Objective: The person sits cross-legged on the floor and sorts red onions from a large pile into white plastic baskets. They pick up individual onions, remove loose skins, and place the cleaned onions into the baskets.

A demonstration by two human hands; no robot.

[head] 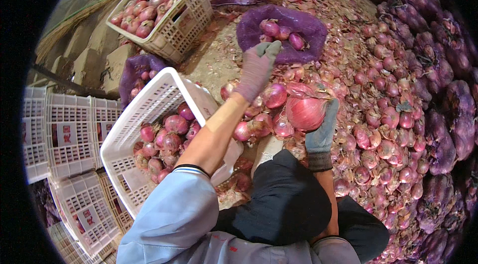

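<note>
My right hand (322, 135), in a grey-palmed glove, grips a large red onion (306, 113) with loose, peeling skin at its top. It holds the onion above my knee, over the pile. My left hand (259, 64), also gloved, is stretched out over the near rim of an open purple mesh bag (306, 51). Its fingers are curled downward, and whether anything sits in them is hidden. Inside that bag lie several red onions (297, 41). Beneath my left forearm stands a white plastic crate (112, 152), partly filled with red onions (171, 142).
Loose onions (388, 116) and dry skins cover the floor to my right, backed by stacked full mesh bags (440, 137). Another crate (186, 32) heaped with onions stands ahead left. Stacked crates (71, 141) line the left. A smaller mesh bag (129, 71) holds onions beside the white crate.
</note>
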